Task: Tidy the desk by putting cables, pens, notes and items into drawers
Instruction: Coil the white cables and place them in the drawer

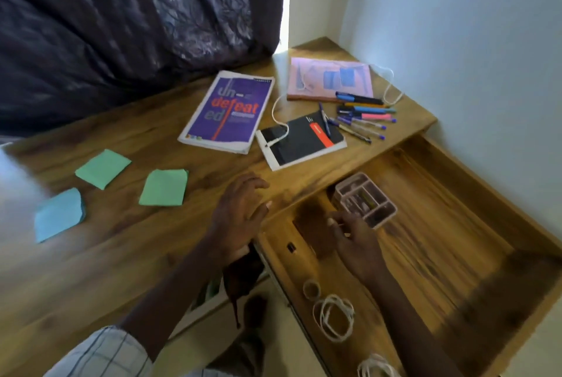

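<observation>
the desk is varnished wood with a streaky grain, glossy enough to carry a pale sheen on its left side, and the drawer is the same wood, duller inside. the notes are matt paper, the book cover is smooth and faintly shiny, and the organiser is matt plastic. the coiled cable is smooth and plastic-coated, the curtain patterned cloth.

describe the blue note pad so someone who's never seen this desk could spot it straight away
Look at the left half of the wooden desk, away from the purple book, where three square note pads lie apart. The blue note pad is the leftmost one, nearest the desk's front edge. It is the only blue one; its neighbours are two green pads.
</observation>
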